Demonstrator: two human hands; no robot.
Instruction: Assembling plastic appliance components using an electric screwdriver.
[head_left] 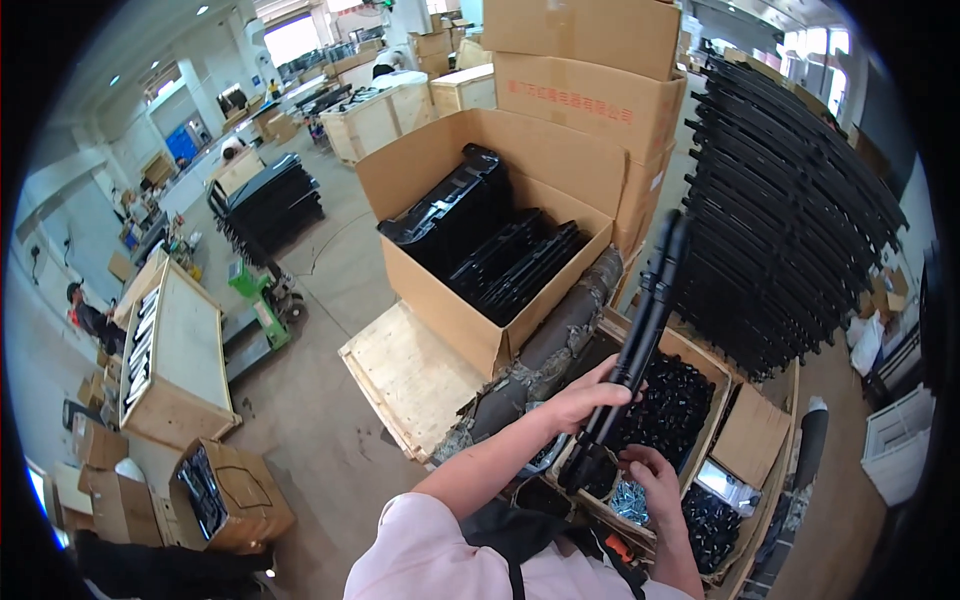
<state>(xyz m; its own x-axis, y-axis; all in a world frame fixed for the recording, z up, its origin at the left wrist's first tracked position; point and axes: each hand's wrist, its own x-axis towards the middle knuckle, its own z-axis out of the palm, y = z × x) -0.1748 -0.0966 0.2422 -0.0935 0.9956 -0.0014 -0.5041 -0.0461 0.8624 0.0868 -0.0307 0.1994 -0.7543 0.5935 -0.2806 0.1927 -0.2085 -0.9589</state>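
While the left hand point(595, 398) is closed around a long black bar-shaped piece point(650, 315), thumb laid along its near face, the right hand point(652, 478) sits just below, beside the piece's lower end, its fingers half curled; whether it pinches anything small cannot be told. The piece slants up and away to the right, its lower end near the person's chest and its far end raised in front of the cartons and frames beyond.

Beneath the hands lies a divided wooden tray point(718, 420). Its largest visible section is heaped with small black parts point(668, 410); silvery hardware point(630, 500) lies close by the right hand, and more dark pieces point(708, 525) fill the section to the right, near a cardboard sheet point(752, 432).

Just past the tray, a grey roll point(550, 345) in torn wrapping runs diagonally alongside an open carton point(450, 315) holding black panels point(460, 215), some glossy. A pale wooden board point(405, 365) shows under that carton. Behind it stand stacked cartons point(590, 95); to the right rises a tall stack of black frames point(790, 210). Farther left are a green pallet jack point(265, 315) and a wooden crate point(185, 365).
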